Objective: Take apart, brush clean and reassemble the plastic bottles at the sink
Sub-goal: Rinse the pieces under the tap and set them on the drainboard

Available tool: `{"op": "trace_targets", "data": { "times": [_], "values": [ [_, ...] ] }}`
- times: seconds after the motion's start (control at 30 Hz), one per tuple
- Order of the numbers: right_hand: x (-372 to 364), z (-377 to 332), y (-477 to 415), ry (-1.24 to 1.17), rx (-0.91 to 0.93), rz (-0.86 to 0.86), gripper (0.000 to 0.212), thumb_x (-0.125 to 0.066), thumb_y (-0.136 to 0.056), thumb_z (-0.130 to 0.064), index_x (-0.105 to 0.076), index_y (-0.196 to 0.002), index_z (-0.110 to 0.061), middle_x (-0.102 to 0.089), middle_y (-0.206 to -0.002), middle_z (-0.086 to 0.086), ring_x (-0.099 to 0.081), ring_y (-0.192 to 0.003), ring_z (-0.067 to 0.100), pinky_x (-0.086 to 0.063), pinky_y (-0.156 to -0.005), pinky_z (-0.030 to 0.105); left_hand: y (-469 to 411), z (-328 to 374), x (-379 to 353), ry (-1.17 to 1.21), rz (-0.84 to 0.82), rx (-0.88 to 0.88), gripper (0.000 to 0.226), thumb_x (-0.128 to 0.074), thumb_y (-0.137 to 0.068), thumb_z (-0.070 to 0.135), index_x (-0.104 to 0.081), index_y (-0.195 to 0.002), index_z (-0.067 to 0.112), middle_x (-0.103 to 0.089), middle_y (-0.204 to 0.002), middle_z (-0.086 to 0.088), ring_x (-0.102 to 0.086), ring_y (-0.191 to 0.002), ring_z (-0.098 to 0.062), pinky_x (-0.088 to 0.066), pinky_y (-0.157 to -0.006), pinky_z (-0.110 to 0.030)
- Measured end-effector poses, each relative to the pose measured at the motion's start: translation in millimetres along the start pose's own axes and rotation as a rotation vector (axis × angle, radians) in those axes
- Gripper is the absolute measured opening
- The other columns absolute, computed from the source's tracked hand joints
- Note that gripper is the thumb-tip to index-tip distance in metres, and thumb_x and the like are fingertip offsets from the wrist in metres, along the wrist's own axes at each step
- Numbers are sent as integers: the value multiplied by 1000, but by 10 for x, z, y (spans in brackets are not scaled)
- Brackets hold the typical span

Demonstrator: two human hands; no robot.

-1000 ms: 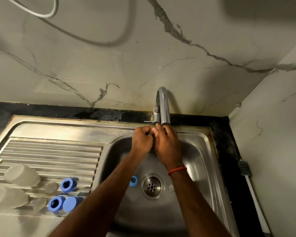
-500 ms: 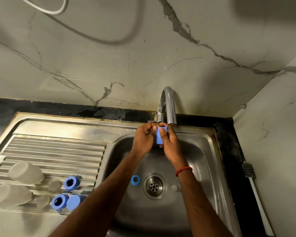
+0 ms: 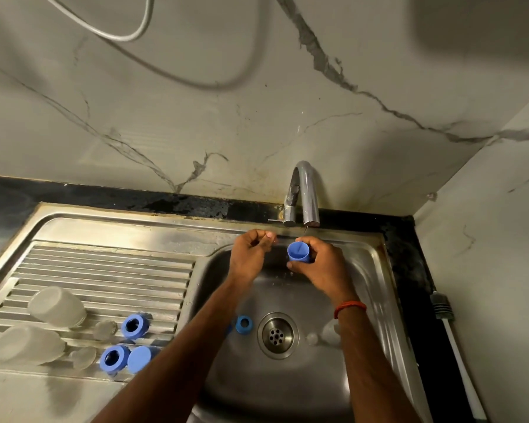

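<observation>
My right hand (image 3: 324,267) grips a blue bottle cap (image 3: 299,252) just below the tap spout (image 3: 311,222), over the sink basin (image 3: 376,288). My left hand (image 3: 249,254) hovers a little to the left of the cap with its fingers curled and nothing visible in them. A blue ring (image 3: 244,324) lies in the basin left of the drain (image 3: 277,334), and small clear parts (image 3: 330,331) lie right of it. On the drainboard (image 3: 104,270) lie two clear bottles (image 3: 57,306) (image 3: 28,343), two clear discs (image 3: 104,329), two blue rings (image 3: 135,325) (image 3: 114,358) and a blue cap (image 3: 139,358).
A white-handled brush (image 3: 458,355) lies on the black counter strip right of the sink, against the side wall. The chrome tap (image 3: 303,190) rises at the back edge. A grey hose (image 3: 126,35) hangs on the marble wall above.
My hands were together on the blue cap under the tap. They have parted: the left hand let go and moved left, and the right hand keeps the cap.
</observation>
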State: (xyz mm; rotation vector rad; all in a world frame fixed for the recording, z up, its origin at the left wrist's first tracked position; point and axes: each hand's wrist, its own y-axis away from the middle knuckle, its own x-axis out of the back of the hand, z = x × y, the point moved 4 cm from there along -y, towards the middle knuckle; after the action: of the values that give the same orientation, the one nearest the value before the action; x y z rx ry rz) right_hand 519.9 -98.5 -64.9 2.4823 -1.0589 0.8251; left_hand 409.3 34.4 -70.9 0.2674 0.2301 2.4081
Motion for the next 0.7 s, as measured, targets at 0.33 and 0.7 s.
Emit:
{"op": "trace_targets", "data": {
  "times": [0.33,0.7],
  "values": [
    [34,-94,-11,73,11,30,53,-88,-72,-23,-67,-121,-18,-71,-111,-3,-65,-100,14,-54,-89,31,1,-46,6,10,-4,-7,12,-61,-100,21,-71,-95,17,-75,-95,-2,-70,-92,-18,-57,-93,-43],
    [7,-104,-13,193,1,-8,47,-87,-73,-28,-68,-115,-17,-71,-103,-2,-65,-94,16,-53,-84,30,19,-102,9,33,4,19,11,-60,-100,21,-70,-99,15,-75,-97,0,-68,-93,-12,-51,-84,-28]
  ]
}}
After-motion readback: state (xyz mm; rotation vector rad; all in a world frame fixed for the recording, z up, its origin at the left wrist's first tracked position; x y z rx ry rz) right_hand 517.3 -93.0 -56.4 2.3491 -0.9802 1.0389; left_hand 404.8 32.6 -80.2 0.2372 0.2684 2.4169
